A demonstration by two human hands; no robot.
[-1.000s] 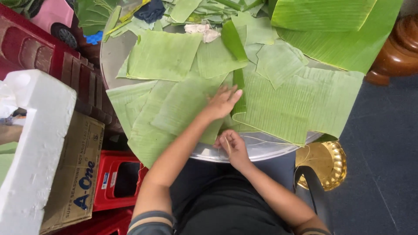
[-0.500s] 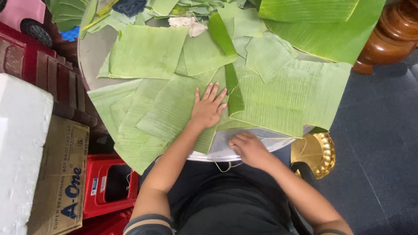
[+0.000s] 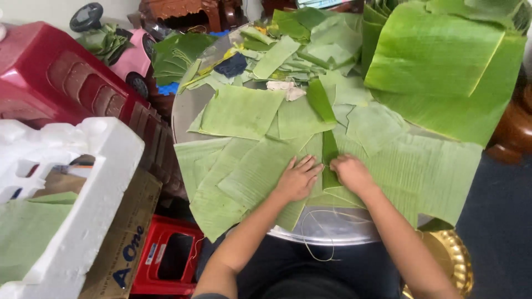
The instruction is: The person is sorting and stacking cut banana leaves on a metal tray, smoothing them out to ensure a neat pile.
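So our right hand [image 3: 350, 173] has come up off the rim of the round silver metal tray [image 3: 332, 232] and is now curling onto the dark green folded leaf strip [image 3: 330, 160] mid-tray, while our left hand [image 3: 297, 178] is staying spread flat just beside it, pressing the pale leaf pieces [image 3: 249, 177].

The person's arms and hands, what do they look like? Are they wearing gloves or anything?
No gloves. The left hand and the right hand are both bare, and I see no rings, watch or bracelets. Both forearms are bare too. Just a bit of dark sleeve shows at the bottom edge of the head view, on the left arm, so the sleeves seem short or pushed up.
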